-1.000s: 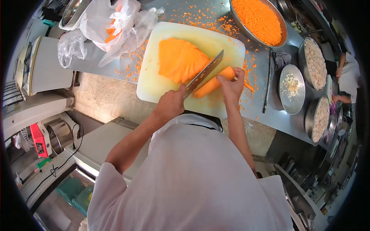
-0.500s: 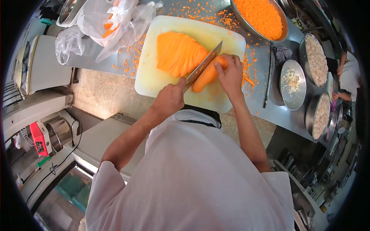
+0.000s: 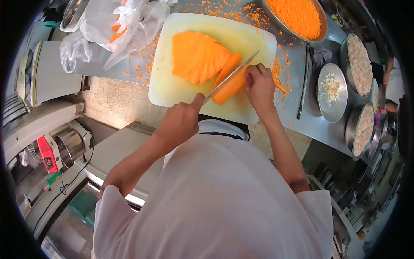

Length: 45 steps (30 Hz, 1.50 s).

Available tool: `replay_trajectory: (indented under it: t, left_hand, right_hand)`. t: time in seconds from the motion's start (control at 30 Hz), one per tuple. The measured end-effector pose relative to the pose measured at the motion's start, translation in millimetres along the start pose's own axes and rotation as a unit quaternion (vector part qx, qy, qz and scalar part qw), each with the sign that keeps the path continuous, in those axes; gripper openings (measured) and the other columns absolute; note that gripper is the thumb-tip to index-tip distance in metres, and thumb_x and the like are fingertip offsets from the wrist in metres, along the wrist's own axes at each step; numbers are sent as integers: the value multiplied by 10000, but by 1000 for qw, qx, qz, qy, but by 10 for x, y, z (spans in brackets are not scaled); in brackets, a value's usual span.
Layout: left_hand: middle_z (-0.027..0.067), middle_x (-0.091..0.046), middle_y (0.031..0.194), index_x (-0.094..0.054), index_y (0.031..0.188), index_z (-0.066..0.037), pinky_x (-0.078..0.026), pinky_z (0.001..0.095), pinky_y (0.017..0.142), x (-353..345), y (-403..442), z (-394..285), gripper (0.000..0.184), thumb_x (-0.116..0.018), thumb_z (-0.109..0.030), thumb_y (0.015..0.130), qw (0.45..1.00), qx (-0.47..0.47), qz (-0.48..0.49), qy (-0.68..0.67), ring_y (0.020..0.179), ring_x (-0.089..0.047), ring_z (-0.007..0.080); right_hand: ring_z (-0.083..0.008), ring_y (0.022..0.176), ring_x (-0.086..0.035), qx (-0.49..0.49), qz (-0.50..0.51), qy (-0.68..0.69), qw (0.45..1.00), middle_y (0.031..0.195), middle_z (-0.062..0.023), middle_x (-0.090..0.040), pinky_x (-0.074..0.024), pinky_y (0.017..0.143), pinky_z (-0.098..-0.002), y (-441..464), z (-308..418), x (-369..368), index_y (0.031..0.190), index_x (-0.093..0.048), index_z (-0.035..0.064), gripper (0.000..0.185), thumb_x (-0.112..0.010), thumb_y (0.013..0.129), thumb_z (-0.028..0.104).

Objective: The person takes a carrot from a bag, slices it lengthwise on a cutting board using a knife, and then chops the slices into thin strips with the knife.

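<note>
My left hand [image 3: 179, 123] is closed round the handle of a knife [image 3: 233, 74], whose blade points up and to the right across a carrot. The carrot [image 3: 233, 88] lies on a white cutting board [image 3: 166, 93], with an orange slice [image 3: 228, 69] on the blade's left side. At the carrot's upper right end, the bent fingers of my right hand [image 3: 260, 86] press on it. Overlapping carrot slices [image 3: 196, 56] are fanned out on the board, left of the knife.
A bowl of chopped carrot [image 3: 297, 17] stands at the upper right. Plastic bags [image 3: 125, 26] lie at the upper left. A smaller bowl [image 3: 332, 97], a dark rod [image 3: 304, 86] and bowls of pale pieces [image 3: 360, 64] are on the right. Another person [image 3: 393, 82] is at the far right.
The knife has gone from beside the carrot to across it, and a slice now shows on its left. My right hand has moved onto the carrot's end with fingers bent.
</note>
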<state>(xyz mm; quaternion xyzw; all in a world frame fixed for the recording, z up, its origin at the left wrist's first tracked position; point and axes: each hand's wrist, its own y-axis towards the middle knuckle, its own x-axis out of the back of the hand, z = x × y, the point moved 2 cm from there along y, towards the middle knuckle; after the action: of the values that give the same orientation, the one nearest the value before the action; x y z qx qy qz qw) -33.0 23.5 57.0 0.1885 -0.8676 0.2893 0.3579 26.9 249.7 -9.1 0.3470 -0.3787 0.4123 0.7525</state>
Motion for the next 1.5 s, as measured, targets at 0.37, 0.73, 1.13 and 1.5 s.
replay_trajectory:
  t: [0.37, 0.73, 1.13, 1.5]
  left_hand:
    - [268, -572, 658, -369, 1045, 40, -453, 557, 608, -335, 549, -101, 360, -520, 80, 721, 998, -52, -44, 0, 668, -581, 481]
    - [290, -584, 701, -382, 1090, 78, -471, 551, 640, -163, 612, -212, 390, -513, 75, 722, 1000, -10, 17, 6, 697, -591, 481]
    - [313, -582, 724, -380, 1028, 59, -462, 556, 670, -218, 876, -226, 294, -502, 64, 760, 998, -53, -22, -35, 741, -596, 489]
    - [288, -564, 658, -364, 1049, 38, -447, 566, 632, -395, 528, 0, 326, -474, 87, 747, 997, -45, -54, -34, 663, -570, 494]
  right_hand:
    - [-298, 788, -533, 18, -8, 22, 1000, 811, -92, -559, -465, 672, -409, 20, -57, -39, 897, -630, 78, 163, -632, 757, -6]
    - [-302, 800, -535, 26, -19, 42, 999, 816, -89, -565, -475, 681, -406, -61, 80, -113, 878, -618, 80, 143, -618, 768, -12]
    - [-303, 914, -537, 26, -11, 10, 1000, 919, -72, -581, -503, 752, -397, -42, -24, -137, 982, -598, 74, 230, -567, 766, 1]
    - [-303, 818, -528, 60, -22, 17, 998, 841, -94, -557, -471, 689, -413, -19, -55, -103, 906, -593, 60, 121, -602, 797, 8]
